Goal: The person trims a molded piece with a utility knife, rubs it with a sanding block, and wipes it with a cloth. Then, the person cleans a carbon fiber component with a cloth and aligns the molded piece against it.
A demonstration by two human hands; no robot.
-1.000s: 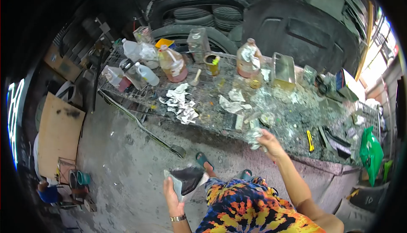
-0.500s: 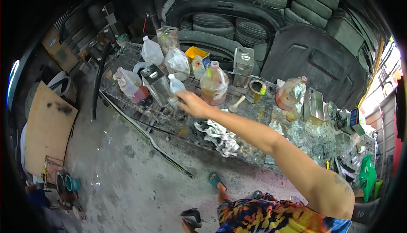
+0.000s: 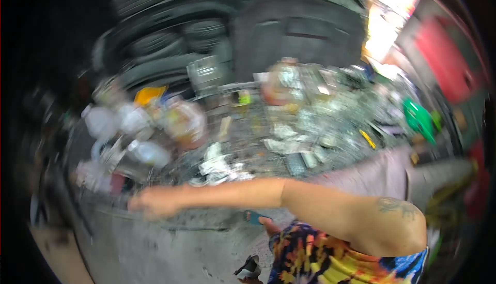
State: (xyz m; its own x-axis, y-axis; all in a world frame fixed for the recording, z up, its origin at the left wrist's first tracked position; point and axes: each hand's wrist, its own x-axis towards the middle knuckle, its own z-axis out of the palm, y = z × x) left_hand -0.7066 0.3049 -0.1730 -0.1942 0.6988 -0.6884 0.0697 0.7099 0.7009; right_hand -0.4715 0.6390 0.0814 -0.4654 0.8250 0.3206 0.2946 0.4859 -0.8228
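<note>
My right hand (image 3: pixel 157 201) is stretched out to the left, just off the table's front edge. Motion blur hides its fingers and anything in them. Nearest to it are a jug with pink liquid (image 3: pixel 95 176), a metal can (image 3: pixel 132 167) and a pale bottle (image 3: pixel 150 152). Crumpled white cloths (image 3: pixel 219 166) lie on the table to its right. Low in the view, my left hand (image 3: pixel 251 280) barely shows, holding a folded dark sheet (image 3: pixel 250 265).
The cluttered table (image 3: pixel 256 167) also bears a large jug (image 3: pixel 186 123), a reddish jug (image 3: pixel 281 85), a tin with yellow-green paint (image 3: pixel 241 98) and a yellow cutter (image 3: pixel 368 139). A green bag (image 3: pixel 418 120) hangs at the right. Tires stand behind.
My right hand first held a crumpled white cloth on the right, then swung left to the pale bottle, and is now nearer the table's front edge. My left hand dropped low. The view has turned and blurred.
</note>
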